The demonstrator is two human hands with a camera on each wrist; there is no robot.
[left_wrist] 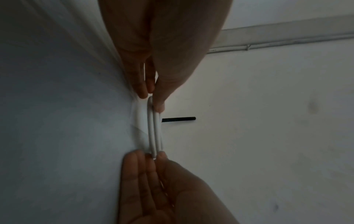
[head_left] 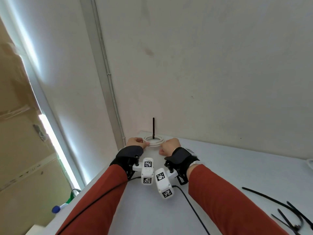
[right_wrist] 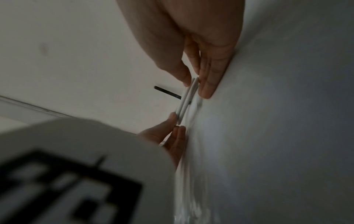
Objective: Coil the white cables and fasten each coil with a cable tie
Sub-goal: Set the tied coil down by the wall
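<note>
One white cable coil (head_left: pixel 153 141) lay flat on the table (head_left: pixel 220 167), directly between the two hands. The left hand (head_left: pixel 135 142) pinched the coil's left edge between thumb and fingers. The right hand (head_left: pixel 170 146) pinched the opposite edge the same way, with its remaining fingers lying against the tabletop. A black cable tie (head_left: pixel 153 128) stood upright from the far side of the coil, beyond both hands. Whether its head was locked and drawn tight could not be determined from any view. The coiling of this cable was judged complete, with its turns lying neatly together. Fastening was judged to be in progress or just finished, and the tie's long tail was untrimmed. Several spare ties (head_left: pixel 288 211) lay well to the right of the right hand, nearer the person, which suggested further coils remained to be fastened.
</note>
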